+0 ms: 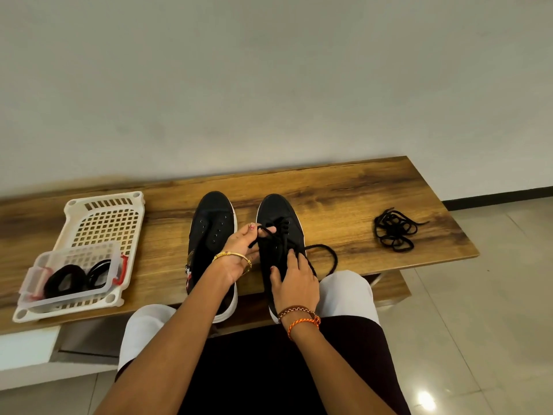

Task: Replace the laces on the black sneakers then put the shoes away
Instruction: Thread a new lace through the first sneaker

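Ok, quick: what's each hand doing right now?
Left hand: pinching the black lace being threaded on the right-side black canvas sneaker.
Right hand: open, fingers resting on that sneaker.

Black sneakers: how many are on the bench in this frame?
2. The left sneaker stands unlaced, eyelets empty; the right sneaker stands beside it, partly laced, with the left hand pinching the lace and the right hand resting on it.

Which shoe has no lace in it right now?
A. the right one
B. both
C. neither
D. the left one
D: the left shoe shows bare eyelets, while the left hand pinches a lace threaded through the right shoe.
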